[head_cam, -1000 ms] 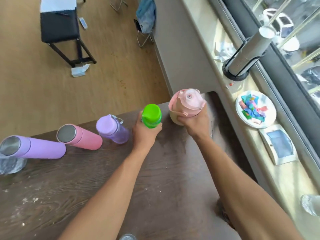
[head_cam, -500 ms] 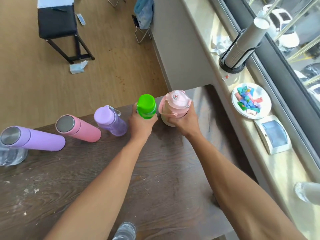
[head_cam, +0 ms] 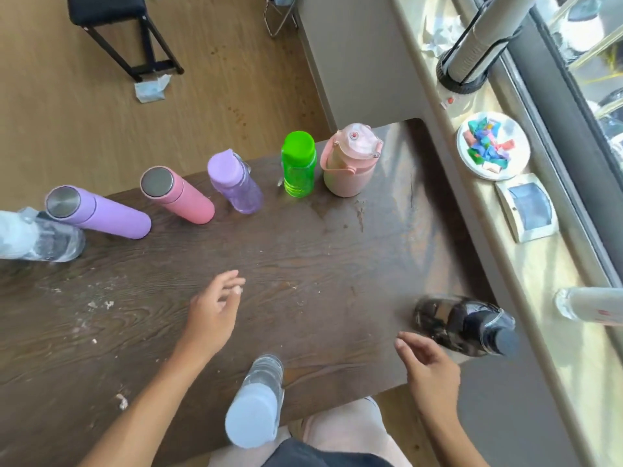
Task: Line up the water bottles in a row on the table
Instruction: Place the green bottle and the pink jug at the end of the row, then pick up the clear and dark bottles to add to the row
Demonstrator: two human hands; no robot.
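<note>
Along the far edge of the dark wooden table (head_cam: 303, 264) several bottles stand in a row: a clear one (head_cam: 40, 239) at far left, a lilac flask (head_cam: 97, 214), a pink flask (head_cam: 178, 195), a violet bottle (head_cam: 236, 183), a green bottle (head_cam: 298, 165) and a pink jug (head_cam: 350, 161). A clear bottle with a pale cap (head_cam: 258, 402) stands at the near edge. A dark bottle (head_cam: 462, 325) stands at the near right corner. My left hand (head_cam: 214, 313) hovers over the table's middle, fingers apart, empty. My right hand (head_cam: 428, 372) is empty, just left of the dark bottle.
A beige ledge runs along the right with a plate of coloured scraps (head_cam: 492, 146), a white framed box (head_cam: 529, 207), a clear bottle (head_cam: 590, 305) and a grey tube in a black holder (head_cam: 472, 52). A black stool (head_cam: 128, 32) stands on the wooden floor beyond.
Both hands let go of the green bottle and the pink jug and drew back toward me. The view tilted down, bringing the capped clear bottle and the dark bottle into sight.
</note>
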